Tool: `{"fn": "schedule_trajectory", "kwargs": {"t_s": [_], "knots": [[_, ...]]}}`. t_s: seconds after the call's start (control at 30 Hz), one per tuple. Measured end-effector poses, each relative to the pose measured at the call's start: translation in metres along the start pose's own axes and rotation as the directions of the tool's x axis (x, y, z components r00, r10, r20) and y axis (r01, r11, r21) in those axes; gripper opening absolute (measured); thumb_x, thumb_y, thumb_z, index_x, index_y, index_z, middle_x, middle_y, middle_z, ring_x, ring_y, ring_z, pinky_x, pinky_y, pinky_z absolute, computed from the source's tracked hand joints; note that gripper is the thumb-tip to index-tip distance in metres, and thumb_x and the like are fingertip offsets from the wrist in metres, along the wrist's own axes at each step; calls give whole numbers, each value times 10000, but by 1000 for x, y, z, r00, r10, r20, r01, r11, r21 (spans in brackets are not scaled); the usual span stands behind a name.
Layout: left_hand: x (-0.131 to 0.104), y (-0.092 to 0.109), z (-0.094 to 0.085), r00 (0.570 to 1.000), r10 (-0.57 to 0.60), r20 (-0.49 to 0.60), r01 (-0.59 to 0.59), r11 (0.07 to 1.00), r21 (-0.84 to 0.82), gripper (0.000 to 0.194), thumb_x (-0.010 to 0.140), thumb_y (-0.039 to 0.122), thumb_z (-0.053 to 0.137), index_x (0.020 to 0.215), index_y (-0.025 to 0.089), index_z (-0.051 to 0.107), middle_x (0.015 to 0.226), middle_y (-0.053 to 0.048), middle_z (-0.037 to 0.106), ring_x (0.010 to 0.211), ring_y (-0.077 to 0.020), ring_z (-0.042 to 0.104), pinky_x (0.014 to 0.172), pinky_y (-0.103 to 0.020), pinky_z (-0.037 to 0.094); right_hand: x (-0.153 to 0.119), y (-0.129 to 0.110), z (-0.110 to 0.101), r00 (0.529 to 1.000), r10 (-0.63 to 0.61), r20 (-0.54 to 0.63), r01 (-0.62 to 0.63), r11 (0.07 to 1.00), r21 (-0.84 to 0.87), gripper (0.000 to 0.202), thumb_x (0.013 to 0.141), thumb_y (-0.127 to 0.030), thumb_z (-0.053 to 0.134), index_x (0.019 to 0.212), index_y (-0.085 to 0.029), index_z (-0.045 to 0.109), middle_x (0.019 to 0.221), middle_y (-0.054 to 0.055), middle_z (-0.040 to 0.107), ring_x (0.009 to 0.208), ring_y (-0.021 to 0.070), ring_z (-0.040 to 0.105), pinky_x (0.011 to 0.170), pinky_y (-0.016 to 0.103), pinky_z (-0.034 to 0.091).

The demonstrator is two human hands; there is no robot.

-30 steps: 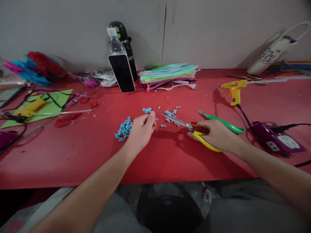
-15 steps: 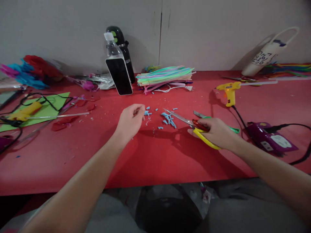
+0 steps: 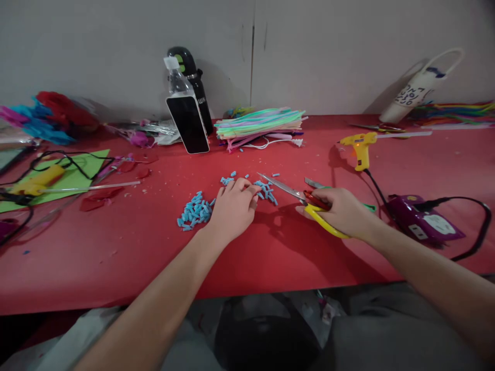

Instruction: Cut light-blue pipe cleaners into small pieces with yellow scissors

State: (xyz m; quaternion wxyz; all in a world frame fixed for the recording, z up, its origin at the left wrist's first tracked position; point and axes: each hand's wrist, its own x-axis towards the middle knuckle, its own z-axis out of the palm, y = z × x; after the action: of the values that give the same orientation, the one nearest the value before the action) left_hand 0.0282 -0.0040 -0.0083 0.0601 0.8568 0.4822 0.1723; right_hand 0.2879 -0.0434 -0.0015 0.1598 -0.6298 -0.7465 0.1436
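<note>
On the red tabletop, my left hand [image 3: 234, 208] reaches to the edge of a small pile of short light-blue cut pieces [image 3: 266, 192]. Its fingers are curled together there; whatever lies between the fingertips is hidden. Beside this wrist, on the left, sits a larger heap of blue pieces [image 3: 195, 211], with a few more behind the knuckles. My right hand [image 3: 338, 211] grips scissors [image 3: 320, 219] with yellow and red handles, their blades pointing left over the small pile. A green utility knife [image 3: 315, 183] lies partly hidden behind this hand.
A phone [image 3: 188, 125] leans on a clear bottle, with a black flask [image 3: 201, 95] behind. A pipe cleaner bundle [image 3: 261, 123] lies at the back. To the right are a yellow glue gun [image 3: 361, 149] and purple power strip [image 3: 421, 221]; another glue gun [image 3: 40, 180] is at left.
My left hand has moved right and toward me, over to the small pile, uncovering the larger heap on its left. My right hand still holds the scissors in much the same place.
</note>
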Motion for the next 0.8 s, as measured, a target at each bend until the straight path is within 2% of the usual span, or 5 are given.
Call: {"fn": "schedule_trajectory", "kwargs": {"t_s": [0.23, 0.43, 0.63, 0.8], "knots": [[4, 8, 4, 999, -41, 9, 41, 999, -8, 255, 922, 306, 484, 1089, 221, 657, 1117, -79, 617, 1085, -271, 533, 918, -443, 402, -1, -2, -1, 1000, 11, 7, -11, 1000, -17, 406, 776, -528, 592, 613, -200, 418, 581, -49, 334, 555, 100, 280, 508, 249, 225], [5, 9, 7, 1000, -4, -8, 4, 999, -33, 225, 911, 228, 474, 1008, 216, 677, 1080, -58, 661, 1018, -252, 554, 870, -414, 414, -2, -2, -1, 1000, -1, 3, 1, 1000, -9, 395, 779, -513, 593, 605, -201, 427, 571, -51, 314, 546, 100, 282, 503, 250, 225], [6, 5, 9, 999, 14, -43, -17, 997, -70, 253, 905, 183, 464, 1048, 205, 671, 1087, -67, 696, 1023, -265, 582, 884, -422, 412, -2, -2, -1, 1000, -10, 10, 10, 1000, 19, 385, 778, -505, 597, 609, -199, 437, 581, -47, 321, 558, 103, 284, 508, 251, 231], [7, 1, 4, 996, -28, -79, 11, 979, -204, 226, 898, 173, 478, 1028, 192, 661, 1041, -73, 708, 970, -236, 616, 880, -394, 438, -2, -4, -2, 1000, 0, -5, 0, 1000, 12, 392, 766, -488, 607, 588, -202, 406, 569, -50, 321, 557, 104, 281, 510, 253, 221]]}}
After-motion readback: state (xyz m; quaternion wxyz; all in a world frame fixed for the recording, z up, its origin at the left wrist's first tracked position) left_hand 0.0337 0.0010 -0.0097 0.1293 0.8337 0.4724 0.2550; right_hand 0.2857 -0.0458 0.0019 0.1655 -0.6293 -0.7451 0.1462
